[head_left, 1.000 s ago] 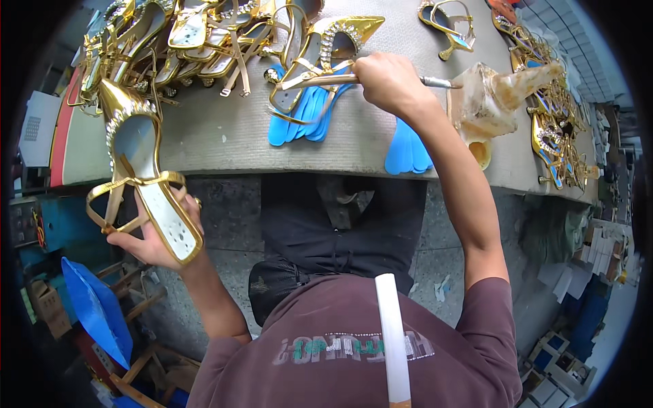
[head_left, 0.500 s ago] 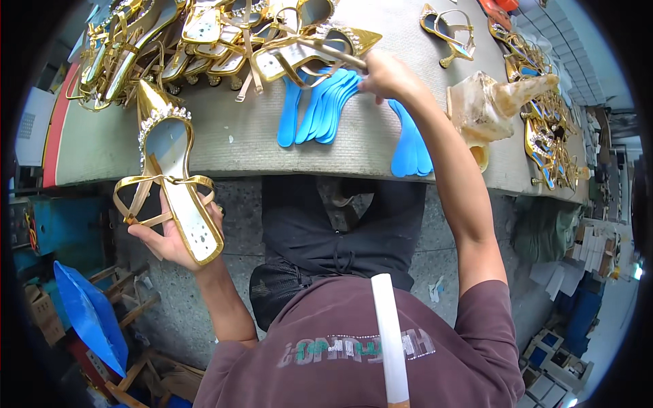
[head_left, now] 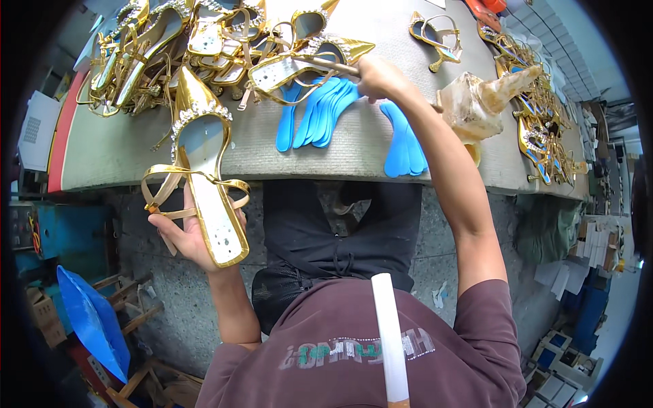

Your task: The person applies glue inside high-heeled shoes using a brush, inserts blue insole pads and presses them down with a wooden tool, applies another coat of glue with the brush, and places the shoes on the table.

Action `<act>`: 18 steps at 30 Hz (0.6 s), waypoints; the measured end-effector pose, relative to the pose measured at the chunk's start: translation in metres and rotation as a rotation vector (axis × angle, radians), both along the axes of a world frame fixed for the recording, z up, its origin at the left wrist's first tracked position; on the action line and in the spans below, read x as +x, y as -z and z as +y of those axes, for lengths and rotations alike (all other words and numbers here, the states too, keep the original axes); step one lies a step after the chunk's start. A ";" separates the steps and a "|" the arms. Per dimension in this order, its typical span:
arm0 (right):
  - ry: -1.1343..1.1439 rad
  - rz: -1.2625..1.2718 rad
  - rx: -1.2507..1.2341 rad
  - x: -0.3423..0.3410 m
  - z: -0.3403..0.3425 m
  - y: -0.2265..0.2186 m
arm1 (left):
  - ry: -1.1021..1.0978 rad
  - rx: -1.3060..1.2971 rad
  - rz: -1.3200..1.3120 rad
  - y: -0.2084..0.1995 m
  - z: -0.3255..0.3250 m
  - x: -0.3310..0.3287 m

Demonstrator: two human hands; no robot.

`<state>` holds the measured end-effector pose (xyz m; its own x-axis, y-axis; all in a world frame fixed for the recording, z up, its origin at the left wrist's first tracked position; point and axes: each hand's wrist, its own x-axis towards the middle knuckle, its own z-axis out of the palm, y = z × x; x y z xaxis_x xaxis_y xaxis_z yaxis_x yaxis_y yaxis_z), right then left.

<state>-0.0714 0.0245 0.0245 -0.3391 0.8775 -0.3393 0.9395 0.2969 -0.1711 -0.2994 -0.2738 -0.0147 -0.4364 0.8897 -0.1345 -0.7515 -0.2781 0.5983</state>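
Observation:
My left hand [head_left: 187,234] holds a gold pointed sandal [head_left: 218,224] from underneath, near its heel end. Its toe points away from me, with clear stones along the front edge, a spotted pale insole and loose ankle straps. In my closed right hand [head_left: 384,78] is a long thin brown stick [head_left: 326,64], probably a brush; its far tip meets the pale insole of another gold sandal [head_left: 272,73] lying on the table. Below that sandal, a fan of blue insole pieces [head_left: 325,115] lies on the table. More blue pieces [head_left: 403,153] sit under my right forearm.
A heap of gold sandals [head_left: 149,54] covers the table's far left. A crusted, yellowish block-like container [head_left: 469,109] stands right of my forearm. One sandal [head_left: 435,41] lies beyond it, and a row of sandals [head_left: 537,129] lines the right edge of the table [head_left: 320,166].
My left hand has brought its sandal to the right, slightly nearer the blue pieces. My right hand, still gripping the stick, has shifted only slightly.

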 end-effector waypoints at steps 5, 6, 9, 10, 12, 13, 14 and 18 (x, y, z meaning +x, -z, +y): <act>0.007 0.128 0.083 0.024 -0.009 -0.023 | 0.044 -0.017 -0.025 -0.005 0.001 0.030; 0.018 0.126 0.088 0.035 -0.011 -0.017 | 0.066 -0.014 -0.067 -0.003 0.004 0.043; -0.072 0.147 0.549 0.060 -0.019 -0.014 | 0.216 -0.016 -0.063 0.008 0.009 0.086; -0.076 0.146 0.542 0.066 -0.027 -0.021 | 0.248 -0.069 -0.044 0.009 0.012 0.105; 0.003 0.363 0.628 0.079 -0.047 -0.039 | 0.496 -0.024 0.206 0.008 0.027 0.130; 0.018 0.385 0.707 0.089 -0.054 -0.050 | 0.550 -0.024 0.117 0.005 0.037 0.146; 0.030 0.412 0.780 0.098 -0.059 -0.055 | 0.605 -0.013 0.120 0.016 0.052 0.149; 0.312 0.785 0.537 0.129 -0.092 -0.078 | 0.766 -0.146 0.374 0.032 0.086 0.146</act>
